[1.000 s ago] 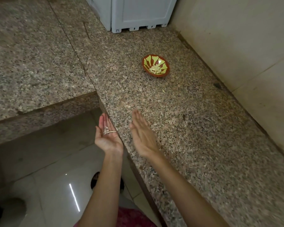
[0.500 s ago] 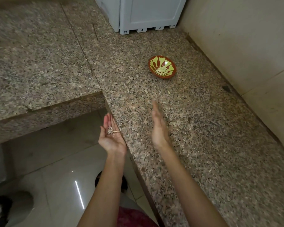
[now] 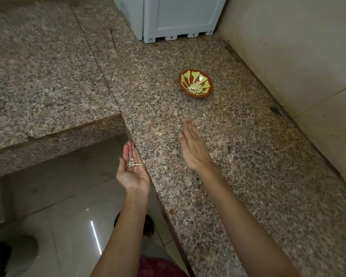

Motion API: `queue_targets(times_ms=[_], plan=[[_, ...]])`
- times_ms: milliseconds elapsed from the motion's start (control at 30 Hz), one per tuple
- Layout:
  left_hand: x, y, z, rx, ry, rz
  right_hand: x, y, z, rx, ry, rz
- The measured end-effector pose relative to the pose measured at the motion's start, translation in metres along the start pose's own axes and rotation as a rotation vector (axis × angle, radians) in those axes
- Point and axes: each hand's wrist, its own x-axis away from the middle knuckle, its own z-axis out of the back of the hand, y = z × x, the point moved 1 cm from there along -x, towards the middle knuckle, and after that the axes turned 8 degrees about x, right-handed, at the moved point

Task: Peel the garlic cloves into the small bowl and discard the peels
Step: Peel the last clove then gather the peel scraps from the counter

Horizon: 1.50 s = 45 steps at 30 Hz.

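Cupping a small heap of peels (image 3: 130,163) in our upturned, straight-fingered left hand (image 3: 133,173) beside the surface (image 3: 248,176) edge, we hold the right hand (image 3: 194,146) flat and empty. The peels look papery, featherlight and easily scattered, best carried cradled. One sliver lies crosswise, pointing at the surface. Peeled garlic cloves (image 3: 195,87) sit in the small bowl (image 3: 185,76).

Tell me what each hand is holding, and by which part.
The left hand carries a few garlic peels lying loose on its flat upturned fingers, not gripped. The right hand holds nothing.
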Motion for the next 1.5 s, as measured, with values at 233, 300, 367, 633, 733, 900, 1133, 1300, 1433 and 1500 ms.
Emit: queue_targets(times_ms=[233,300,367,633,733,900,1133,1300,1433,1500], plan=[[-0.003,0.001,0.001,-0.049,-0.005,-0.011,0.024,-0.052,-0.006,-0.071,-0.116,0.287],[-0.002,0.000,0.001,-0.058,-0.002,-0.013,0.023,-0.051,0.002,-0.212,-0.113,0.254],[-0.001,0.000,0.001,-0.042,0.001,-0.012,0.006,-0.034,0.012,-0.241,-0.062,0.108],[-0.001,0.000,-0.001,-0.048,0.012,-0.003,-0.055,-0.007,0.019,0.010,-0.037,0.023],[-0.002,0.000,-0.001,-0.076,0.014,-0.015,-0.037,-0.031,0.006,0.035,-0.087,0.160],[-0.009,0.002,0.005,-0.083,-0.016,0.044,0.011,-0.076,-0.020,-0.052,-0.171,0.369],[0.005,-0.011,0.010,-0.279,-0.144,0.034,0.050,-0.097,-0.030,-0.657,-0.325,0.360],[-0.005,0.003,0.001,-0.109,0.025,-0.005,0.031,-0.061,0.013,-0.770,0.012,0.125],[-0.002,0.001,0.001,-0.074,0.014,0.006,-0.015,0.021,0.037,-0.374,0.180,-0.126],[-0.003,0.001,0.000,-0.076,0.011,0.002,-0.037,0.053,0.040,-0.223,0.159,-0.159]])
